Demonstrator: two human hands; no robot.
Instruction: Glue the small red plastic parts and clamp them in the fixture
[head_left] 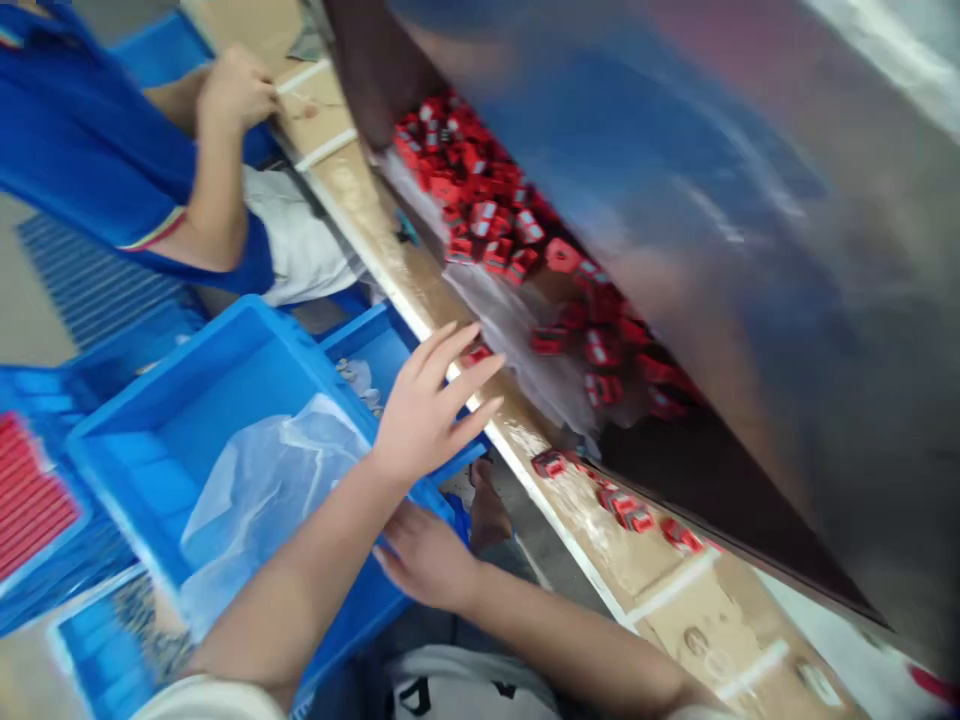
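My left hand (431,405) is over the brown ledge (517,410), its fingers stretched out and apart. Just beyond its fingertips is a small red piece (476,355), partly covered by the fingers. Lower down, my right hand (431,555) grips the near side of a blue plastic crate (255,310), thumb visible and some fingertips hidden. A crumpled clear plastic bag (270,470) lies inside that crate. Several small red-and-black parts (487,200) are heaped in the dark metal trough beyond the ledge, and a few more red parts (626,508) lie along the ledge.
A co-worker in a blue shirt (97,160) works at the ledge, upper left. More blue crates (367,340) stand below the ledge and at left, one beside a red ribbed stack (34,500). A large shiny metal panel (750,250) slopes over the trough at right.
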